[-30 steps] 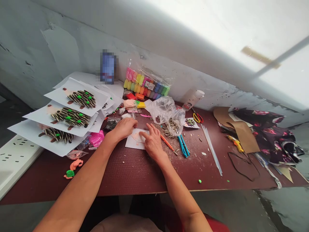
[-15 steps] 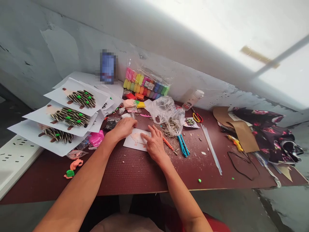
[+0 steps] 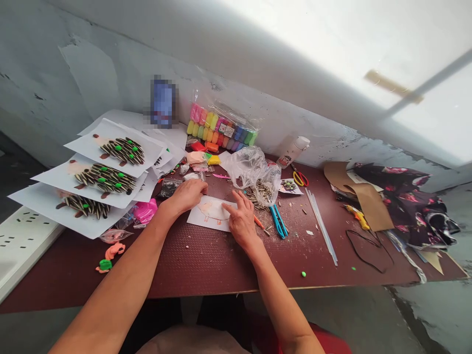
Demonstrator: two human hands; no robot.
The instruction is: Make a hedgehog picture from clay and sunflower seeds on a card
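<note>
A white sheet of paper [image 3: 199,218] with a hedgehog outline lies on the table, its body area filled with a thin pale peach layer. At the sheet's upper left corner, my left hand [image 3: 190,193] is closed, fingers bent together; whatever lies under its fingertips is hidden. My right hand [image 3: 242,220] rests over the sheet's right end with fingers spread, the index finger touching the pale body. Just right of that hand lie an orange pen-like tool [image 3: 260,223] and a blue box cutter [image 3: 279,222]. Behind them, striped sunflower seeds [image 3: 254,197] spill beside a clear plastic bag [image 3: 245,167].
Sheets with seed hedgehogs [image 3: 103,178] are stacked at left, above a white power strip [image 3: 25,236]. Coloured clay packs [image 3: 221,129] lean on the wall. A bottle [image 3: 293,151], scissors [image 3: 300,178], glue sticks [image 3: 321,226] and a yellow glue gun [image 3: 357,216] with its cord stand or lie rightward.
My right hand has slid slightly right, uncovering more of the drawn body and feet. My left hand stays at the sheet's corner. The camera view has shifted a little.
</note>
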